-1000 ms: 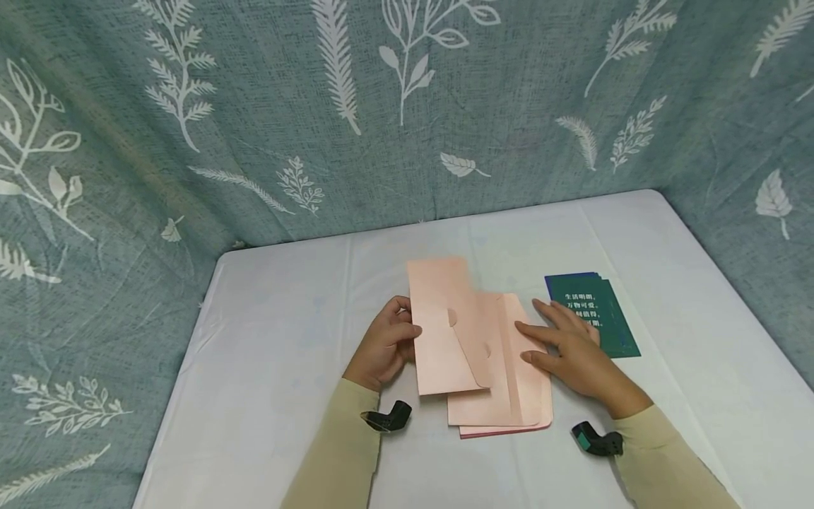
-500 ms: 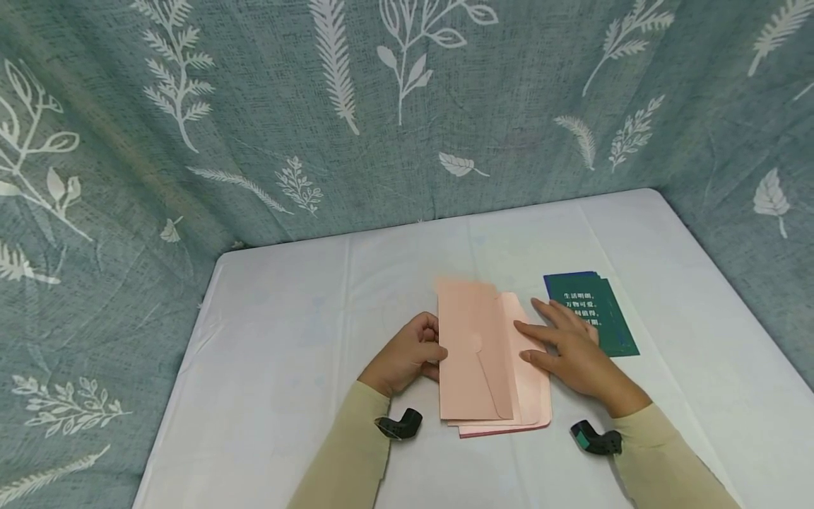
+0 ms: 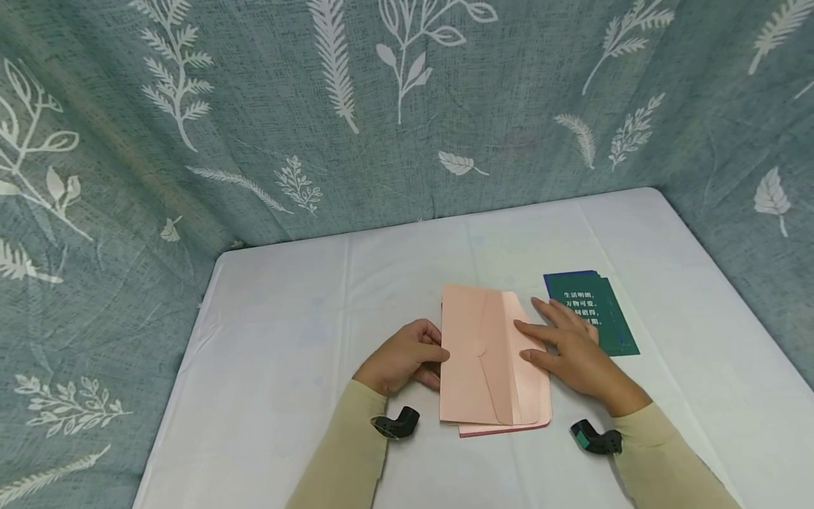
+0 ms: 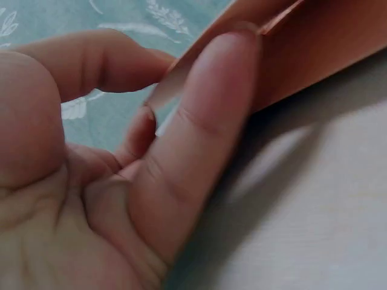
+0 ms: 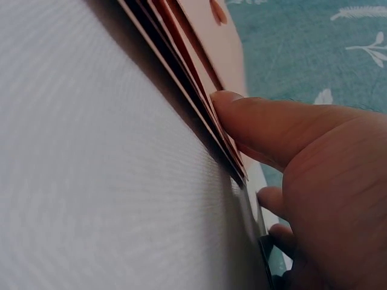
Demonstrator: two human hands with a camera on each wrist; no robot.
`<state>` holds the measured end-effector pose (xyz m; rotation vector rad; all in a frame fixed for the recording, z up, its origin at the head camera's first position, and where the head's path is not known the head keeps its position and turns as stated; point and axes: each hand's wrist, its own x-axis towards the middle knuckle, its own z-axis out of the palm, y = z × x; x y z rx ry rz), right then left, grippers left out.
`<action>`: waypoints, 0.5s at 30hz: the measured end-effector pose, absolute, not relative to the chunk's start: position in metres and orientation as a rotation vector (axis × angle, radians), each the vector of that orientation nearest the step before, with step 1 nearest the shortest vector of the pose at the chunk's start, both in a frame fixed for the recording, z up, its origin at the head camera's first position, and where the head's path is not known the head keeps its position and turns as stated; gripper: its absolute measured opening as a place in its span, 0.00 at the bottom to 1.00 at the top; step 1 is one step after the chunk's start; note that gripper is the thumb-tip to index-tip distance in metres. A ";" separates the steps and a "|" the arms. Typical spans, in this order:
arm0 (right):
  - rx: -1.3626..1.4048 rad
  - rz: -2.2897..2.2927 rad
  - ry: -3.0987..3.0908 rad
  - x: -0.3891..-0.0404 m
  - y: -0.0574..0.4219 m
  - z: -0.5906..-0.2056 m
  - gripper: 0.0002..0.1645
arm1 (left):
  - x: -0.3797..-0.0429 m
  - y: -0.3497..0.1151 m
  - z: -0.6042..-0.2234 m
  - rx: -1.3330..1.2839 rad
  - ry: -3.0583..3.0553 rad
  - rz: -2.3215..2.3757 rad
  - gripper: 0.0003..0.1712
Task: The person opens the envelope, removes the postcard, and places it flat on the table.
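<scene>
A pale pink envelope (image 3: pixel 470 360), its pointed flap line showing, lies over other pink envelopes (image 3: pixel 534 396) in a stack. My left hand (image 3: pixel 407 357) pinches its left edge between thumb and fingers. In the left wrist view, the thumb (image 4: pixel 211 103) lies on the near side of the pink paper (image 4: pixel 314 60) and the index finger reaches the far side. My right hand (image 3: pixel 572 353) rests with extended fingers on the stack's right side. In the right wrist view, its thumb (image 5: pixel 254 121) presses the layered envelope edges (image 5: pixel 199 78).
Dark green cards (image 3: pixel 613 325) with white printed characters lie just beyond my right hand, a blue edge showing under them. A white cloth covers the table (image 3: pixel 286 339). Blue-green leaf-patterned curtains (image 3: pixel 381 141) hang behind and at both sides.
My left hand has brought the top envelope right and toward me, so it now lies nearly aligned over the stack. The right hand has stayed in place.
</scene>
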<state>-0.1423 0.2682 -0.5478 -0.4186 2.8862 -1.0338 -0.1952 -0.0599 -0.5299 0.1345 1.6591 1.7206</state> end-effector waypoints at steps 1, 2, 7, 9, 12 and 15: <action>-0.420 -1.033 2.887 -0.142 0.268 -0.548 0.34 | -0.195 -0.062 -0.528 0.139 1.673 1.694 0.14; -0.422 -1.032 2.887 -0.142 0.268 -0.548 0.34 | -0.195 -0.064 -0.526 0.145 1.688 1.663 0.13; -0.411 -1.024 2.889 -0.143 0.268 -0.547 0.34 | -0.196 -0.073 -0.522 0.228 1.770 1.535 0.13; -0.405 -1.024 2.889 -0.143 0.268 -0.546 0.34 | -0.197 -0.074 -0.522 0.280 1.832 1.534 0.13; -0.397 -1.022 2.888 -0.143 0.268 -0.546 0.34 | -0.199 -0.070 -0.522 0.391 1.997 1.588 0.13; -0.388 -1.021 2.886 -0.143 0.268 -0.546 0.34 | -0.198 -0.062 -0.523 0.524 2.175 1.603 0.15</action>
